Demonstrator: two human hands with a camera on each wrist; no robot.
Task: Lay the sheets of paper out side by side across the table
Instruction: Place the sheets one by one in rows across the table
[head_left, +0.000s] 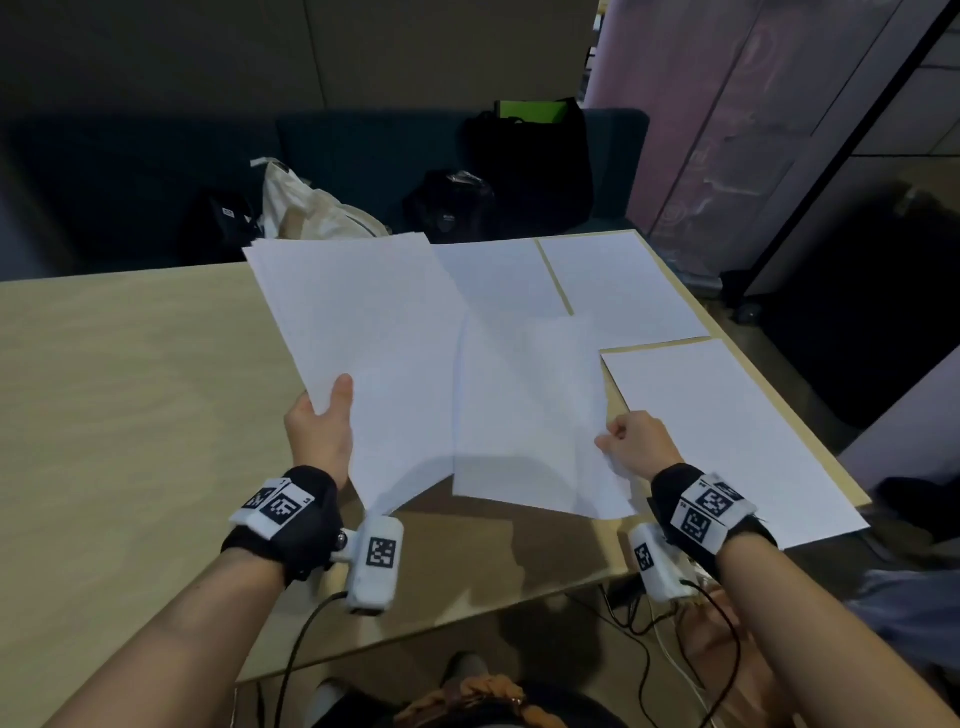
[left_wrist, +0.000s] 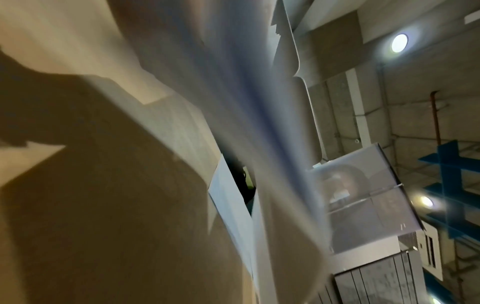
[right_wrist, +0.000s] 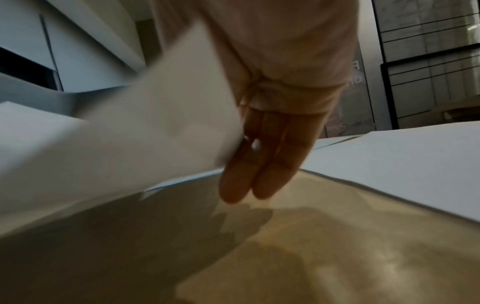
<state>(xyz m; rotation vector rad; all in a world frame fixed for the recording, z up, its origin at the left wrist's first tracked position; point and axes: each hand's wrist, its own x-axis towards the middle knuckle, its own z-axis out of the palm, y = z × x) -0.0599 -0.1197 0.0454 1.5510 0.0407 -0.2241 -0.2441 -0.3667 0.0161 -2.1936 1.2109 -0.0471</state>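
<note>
Paper being dealt across the desk (head_left: 130, 374).
Left hand (head_left: 319, 431) grips the raised stack (head_left: 358, 332), thumb on top; right hand (head_left: 636, 444) pinches one sheet (head_left: 524, 415) just right of it. Three laid sheets (head_left: 618, 286) lie at the desk's far right.

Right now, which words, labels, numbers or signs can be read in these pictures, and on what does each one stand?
No text can be read with certainty.
Sheets of paper: blank.
Wrist bands: square black-and-white code markers, plus tiny digits too small to read.
Black bag: small label, too small to read.
Wall panel: a few mirrored letters, too blurred to read.
</note>
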